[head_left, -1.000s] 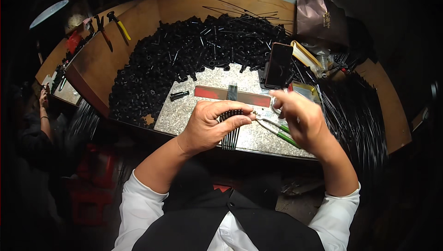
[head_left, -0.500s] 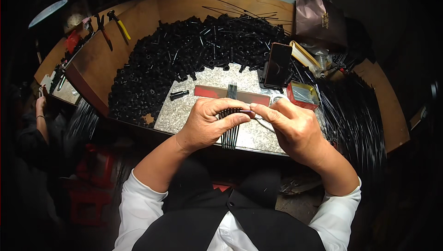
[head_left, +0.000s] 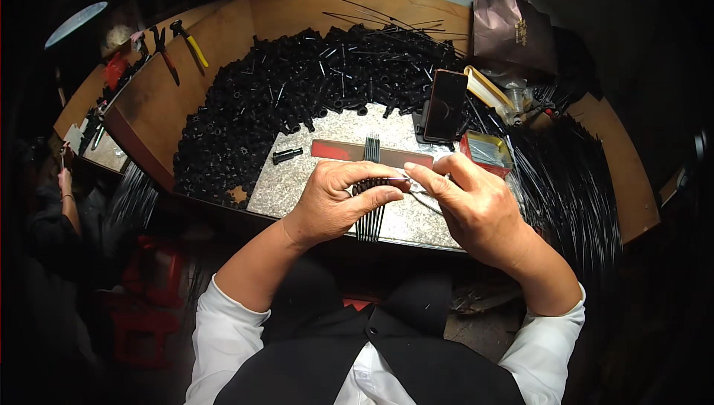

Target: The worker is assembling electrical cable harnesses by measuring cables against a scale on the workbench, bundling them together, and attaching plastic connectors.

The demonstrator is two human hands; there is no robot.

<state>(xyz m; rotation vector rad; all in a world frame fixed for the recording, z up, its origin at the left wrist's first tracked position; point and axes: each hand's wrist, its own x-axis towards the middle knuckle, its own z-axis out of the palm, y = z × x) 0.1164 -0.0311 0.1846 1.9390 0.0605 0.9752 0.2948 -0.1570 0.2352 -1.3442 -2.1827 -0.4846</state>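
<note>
My left hand [head_left: 338, 200] grips a small black ribbed cylinder [head_left: 372, 184] over a speckled stone slab [head_left: 327, 174]. My right hand [head_left: 476, 208] meets it from the right, its fingertips pinching the cylinder's end, with thin metal tweezers [head_left: 425, 201] showing under the fingers. A row of thin black rods [head_left: 370, 223] lies on the slab under both hands and reaches past a red and grey flat bar [head_left: 335, 150]. One loose black cylinder [head_left: 287, 155] lies on the slab to the left.
A big heap of black cylinders [head_left: 297, 92] fills the wooden bench behind the slab. A dark phone [head_left: 445, 104] leans upright, with a red tin [head_left: 487, 150] and a brown paper bag [head_left: 513, 29] nearby. Bundled black rods [head_left: 573, 189] lie right; pliers [head_left: 186, 37] far left. Another person's hand [head_left: 65, 182] shows left.
My right hand has moved left and closed in on the cylinder in my left hand; the green-handled tool seen earlier is now hidden under it.
</note>
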